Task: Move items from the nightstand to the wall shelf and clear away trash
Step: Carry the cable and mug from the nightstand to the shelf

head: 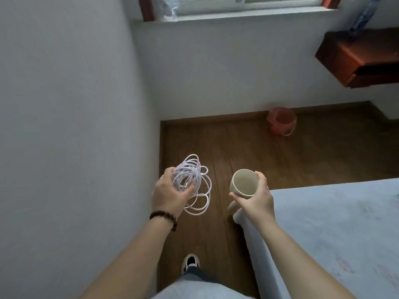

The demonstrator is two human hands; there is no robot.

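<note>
My left hand (169,194) grips a loose coil of white cable (191,180), with several loops hanging down below the fingers. My right hand (257,197) holds a cream mug (243,183) by its side, the mouth tilted toward me and nothing visible inside. Both hands are raised over the wooden floor between the left wall and the bed. A reddish-brown wall shelf (358,59) hangs at the upper right, with a blue-labelled plastic bottle (364,15) standing on it. An orange trash bin (281,120) lined with a bag stands on the floor by the far wall.
A bed with a pale blue sheet (336,234) fills the lower right. A white wall (64,126) runs close on the left. A window (237,3) sits above the far wall. The wooden floor (216,147) stretches ahead. My shoe (191,263) shows below.
</note>
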